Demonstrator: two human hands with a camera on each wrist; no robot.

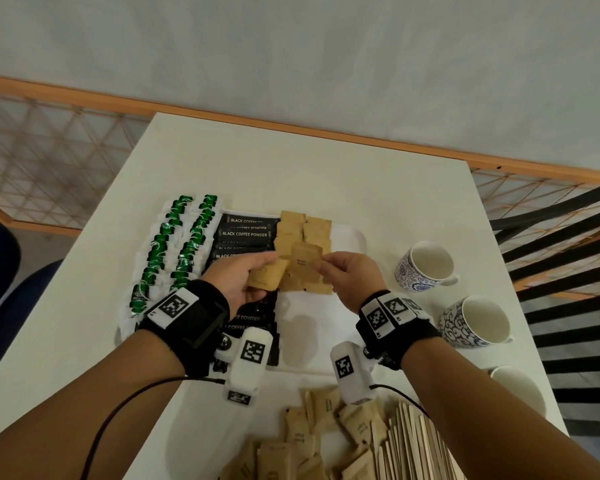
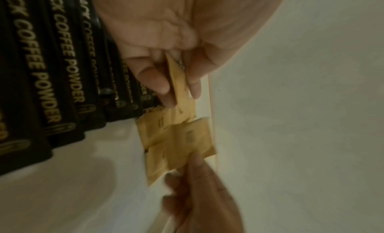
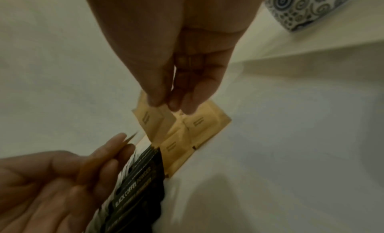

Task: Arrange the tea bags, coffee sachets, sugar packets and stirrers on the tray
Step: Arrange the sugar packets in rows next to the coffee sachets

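A white tray [image 1: 312, 317] holds rows of green tea bags [image 1: 174, 247], black coffee sachets [image 1: 245, 233] and brown sugar packets [image 1: 305, 230]. My left hand [image 1: 257, 271] hovers over the tray's middle and grips a few brown sugar packets [image 1: 267, 277] between thumb and fingers [image 2: 158, 82]. Just to the right, my right hand [image 1: 321, 263] pinches one sugar packet [image 1: 305, 259] by its edge above the laid rows; the pinch shows in the right wrist view [image 3: 166, 103]. Loose sugar packets [image 1: 312, 441] and wooden stirrers [image 1: 416, 441] lie at the near table edge.
Two blue-patterned cups [image 1: 426, 266] [image 1: 475, 322] stand right of the tray, and a white cup [image 1: 516, 386] is nearer me. A black slatted chair [image 1: 568, 237] is beyond the table's right edge. The tray's near right part is bare.
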